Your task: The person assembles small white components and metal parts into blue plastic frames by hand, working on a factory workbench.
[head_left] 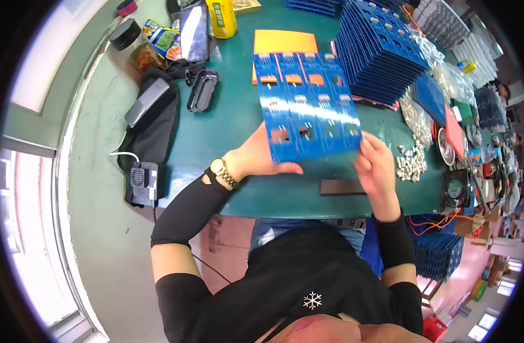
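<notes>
So the blue board panel (313, 123) is up in the air, held by two bare hands over the middle of the green worktop (222, 131), nearer the close edge. Left grip (253, 157) has it by the near left corner, fingers behind (skin shows through a cutout) and the thumb poking out past the panel's near edge. Right grip (376, 163) is pinching the near right corner.

My worry: both holds are at the near end, so the far end looks unsupported. If either pinch loosens, I'd expect the panel to twist or dip onto the orange pad (285, 41) and knock whatever's mounted on it. The left thumb isn't pressing on the face as far as I can see, so that side seems the likelier one to slip.

Other thing is the tall stack of blue boards (370, 66) toward the far right. The panel's far right corner overlaps it in this view; can't tell the actual gap. Swing right too freely and it could snag or shove the stack.

Also, the loose pale parts (410, 163) near the right end of the close edge sit just beside the right grip. A careless elbow or wrist could scatter them, maybe past the dark bar (339, 187) and off the edge.
</notes>
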`<state>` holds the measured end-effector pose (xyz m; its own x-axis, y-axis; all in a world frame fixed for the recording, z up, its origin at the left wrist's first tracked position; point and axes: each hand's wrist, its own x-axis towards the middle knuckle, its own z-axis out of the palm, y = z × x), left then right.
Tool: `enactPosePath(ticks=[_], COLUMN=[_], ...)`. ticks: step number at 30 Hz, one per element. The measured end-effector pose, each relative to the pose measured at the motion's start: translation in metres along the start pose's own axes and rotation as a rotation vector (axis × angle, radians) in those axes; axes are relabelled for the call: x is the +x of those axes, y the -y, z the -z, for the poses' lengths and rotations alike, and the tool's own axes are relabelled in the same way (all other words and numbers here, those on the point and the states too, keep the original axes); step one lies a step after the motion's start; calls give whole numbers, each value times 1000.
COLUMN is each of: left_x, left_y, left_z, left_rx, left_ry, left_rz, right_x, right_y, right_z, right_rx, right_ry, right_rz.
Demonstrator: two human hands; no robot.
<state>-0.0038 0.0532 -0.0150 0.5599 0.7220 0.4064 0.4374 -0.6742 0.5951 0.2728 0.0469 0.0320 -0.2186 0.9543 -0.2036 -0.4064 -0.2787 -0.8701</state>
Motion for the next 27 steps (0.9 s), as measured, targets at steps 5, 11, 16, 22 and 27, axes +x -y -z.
enactPosePath(ticks=[5,11,16,22,27], left_x=[5,6,6,22,32], left_y=[-3,3,41,75,85], left_z=[5,7,22,47,52], left_rx=[168,214,181,-30,-183], left_ry=[118,-201,-588,-577,-527], left_rz=[-91,164,469,650,718], right_x=[100,163,174,174,175], right_y=[-22,-32,-35,-38,-40], right_z=[-27,-27,-25,-31,-33], right_rx=[42,49,21,2,-3], right_ry=[-49,-161,-240,-206,-213], right_rz=[85,94,74,42,26])
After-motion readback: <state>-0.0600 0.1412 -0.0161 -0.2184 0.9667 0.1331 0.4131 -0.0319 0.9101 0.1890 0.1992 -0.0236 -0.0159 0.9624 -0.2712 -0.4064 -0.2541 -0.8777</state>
